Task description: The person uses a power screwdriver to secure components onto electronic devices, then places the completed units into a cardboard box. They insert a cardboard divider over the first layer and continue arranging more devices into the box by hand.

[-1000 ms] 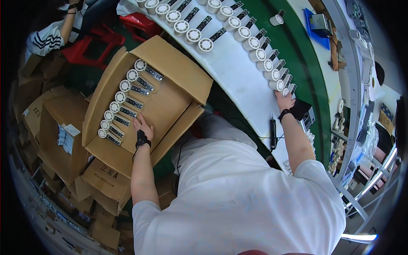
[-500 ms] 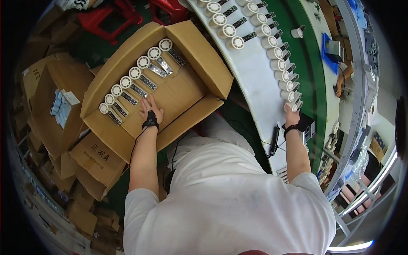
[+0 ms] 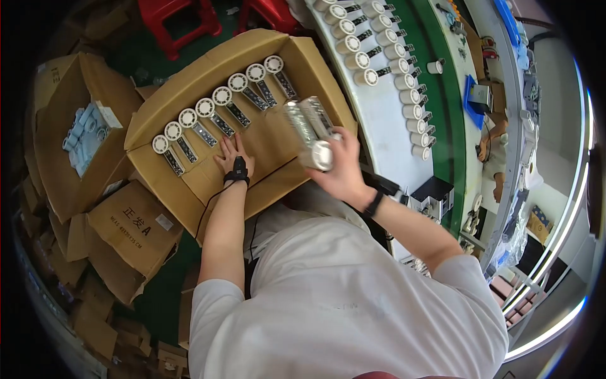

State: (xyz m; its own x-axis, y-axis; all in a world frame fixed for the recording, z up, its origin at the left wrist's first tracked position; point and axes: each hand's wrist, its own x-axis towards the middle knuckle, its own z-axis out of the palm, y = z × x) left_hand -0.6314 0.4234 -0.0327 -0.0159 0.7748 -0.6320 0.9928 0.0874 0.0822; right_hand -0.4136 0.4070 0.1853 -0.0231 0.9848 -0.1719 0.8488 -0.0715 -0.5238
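My right hand (image 3: 346,169) is closed around white cylindrical parts with circuit-board strips (image 3: 320,155), held over the right side of an open cardboard box (image 3: 142,136). They are blurred by motion; two strips show, pointing up and left. Inside the box my left hand (image 3: 235,158) lies with fingers stretched out and spread, fingertips close to the strips of a row of similar parts. That row of white slotted discs with board strips (image 3: 222,96) runs along the box's far wall. A black band with a cable is on my left wrist.
On the right, a white tabletop (image 3: 379,120) bears two rows of similar parts (image 3: 399,66), beside a green belt (image 3: 454,95). Another person's hand (image 3: 485,149) is at the far side, near a blue tray (image 3: 470,98). Cartons (image 3: 136,218) and red stools (image 3: 180,25) stand around the box.
My right hand has come left from the near end of the table row to above the box, carrying parts. My left hand stays inside the box, fingers spread. The whole view has shifted slightly.
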